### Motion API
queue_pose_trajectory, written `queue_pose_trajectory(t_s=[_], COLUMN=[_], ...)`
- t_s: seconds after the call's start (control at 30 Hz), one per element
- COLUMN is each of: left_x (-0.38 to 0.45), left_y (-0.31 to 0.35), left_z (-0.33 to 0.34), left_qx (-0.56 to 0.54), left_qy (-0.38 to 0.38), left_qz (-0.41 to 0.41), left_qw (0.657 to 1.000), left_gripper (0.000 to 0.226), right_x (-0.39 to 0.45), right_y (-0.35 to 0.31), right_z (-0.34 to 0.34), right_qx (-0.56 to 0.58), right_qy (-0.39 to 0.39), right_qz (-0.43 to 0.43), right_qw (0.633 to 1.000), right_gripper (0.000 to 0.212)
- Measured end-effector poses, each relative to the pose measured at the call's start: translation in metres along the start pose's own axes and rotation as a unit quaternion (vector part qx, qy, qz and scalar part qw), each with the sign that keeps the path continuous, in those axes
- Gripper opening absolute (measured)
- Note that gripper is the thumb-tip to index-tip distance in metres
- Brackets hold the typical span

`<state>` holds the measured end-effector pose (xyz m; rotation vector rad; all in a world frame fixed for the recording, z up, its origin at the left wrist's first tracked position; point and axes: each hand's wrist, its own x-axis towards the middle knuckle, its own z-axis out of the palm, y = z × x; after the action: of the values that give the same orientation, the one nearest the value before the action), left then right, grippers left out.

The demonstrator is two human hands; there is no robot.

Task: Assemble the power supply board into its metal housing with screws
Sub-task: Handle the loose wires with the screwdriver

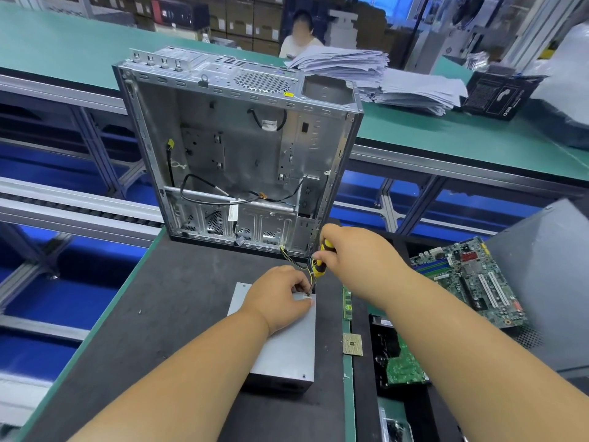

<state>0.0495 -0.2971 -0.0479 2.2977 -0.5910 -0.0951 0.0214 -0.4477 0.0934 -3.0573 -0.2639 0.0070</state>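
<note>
Looking down from the head camera, I see a dark work mat point(178, 314) over a green bench, with two bare forearms reaching forward. Starting at the left, one loose screw point(140, 312) lies alone on the mat, well apart from everything else. Next comes the power supply housing point(287, 349), a closed grey metal box lying flat near the middle of the mat. My left hand point(277, 298) rests on its lid, fingers curled at the far right corner and pinching something small there; I judge it to be a screw, though it is too small to make out. Behind the box stands an open computer chassis point(236, 148), upright and mostly bare inside, with yellow and black wires point(298, 263) trailing from near its base toward that same corner.

Just right of the left hand, my right hand point(350, 253) wraps its fingers around a yellow-and-black screwdriver point(320, 261), held nearly upright with the tip down at the corner.

Further right, beyond the mat, lie a memory stick point(347, 303), a loose processor chip point(352, 344) and a green motherboard point(468, 279).

I judge the step in hand to be driving a lid screw at the far right corner. The next move calls for keeping the driver vertical, seating the tip and turning while the left fingers steady the screw.
</note>
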Motion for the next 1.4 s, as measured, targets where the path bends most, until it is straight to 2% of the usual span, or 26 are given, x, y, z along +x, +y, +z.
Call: queue_pose_trajectory(t_s=[0.13, 0.2, 0.37, 0.63, 0.8, 0.9, 0.97, 1.03, 1.13, 1.33, 1.4], left_x=[0.0, 0.0, 0.0, 0.0, 0.0, 0.001, 0.001, 0.001, 0.001, 0.001, 0.001], left_y=[0.0, 0.0, 0.0, 0.0, 0.0, 0.0, 0.0, 0.0, 0.0, 0.001, 0.002], left_z=[0.001, 0.001, 0.001, 0.001, 0.002, 0.002, 0.002, 0.002, 0.001, 0.002, 0.002], left_qx=[-0.002, -0.004, -0.006, 0.006, 0.012, 0.014, 0.017, 0.019, 0.017, 0.018, 0.019], left_qy=[0.004, 0.007, 0.007, 0.005, 0.004, 0.002, 0.0, 0.0, 0.002, 0.006, 0.006], left_qz=[-0.001, -0.001, 0.001, 0.001, -0.002, -0.002, -0.001, -0.002, -0.003, -0.005, -0.009], left_qw=[1.0, 1.0, 1.0, 1.0, 1.0, 1.0, 1.0, 1.0, 1.0, 1.0, 1.0], left_gripper=[0.013, 0.013, 0.017, 0.012, 0.013, 0.013, 0.013, 0.014, 0.014, 0.014, 0.013], right_x=[0.004, 0.003, 0.002, -0.001, -0.004, -0.002, -0.003, -0.005, -0.007, -0.007, -0.007], right_y=[0.0, -0.001, 0.0, -0.003, -0.009, -0.006, -0.002, 0.0, 0.003, 0.011, 0.013], right_z=[0.006, 0.007, 0.002, 0.023, 0.028, 0.028, 0.03, 0.031, 0.029, 0.023, 0.023], right_qx=[-0.048, -0.043, 0.082, 0.109, 0.052, 0.17, 0.271, 0.313, 0.297, 0.23, 0.202], right_qy=[0.01, 0.014, -0.029, 0.058, 0.098, 0.081, 0.061, 0.042, 0.019, 0.062, 0.077], right_qz=[0.072, 0.062, 0.005, 0.119, 0.098, 0.077, 0.067, 0.049, 0.022, 0.016, 0.033], right_qw=[0.996, 0.997, 0.996, 0.985, 0.989, 0.979, 0.958, 0.948, 0.954, 0.971, 0.976], right_gripper=[0.035, 0.033, 0.019, 0.027, 0.025, 0.015, 0.022, 0.032, 0.039, 0.017, 0.026])
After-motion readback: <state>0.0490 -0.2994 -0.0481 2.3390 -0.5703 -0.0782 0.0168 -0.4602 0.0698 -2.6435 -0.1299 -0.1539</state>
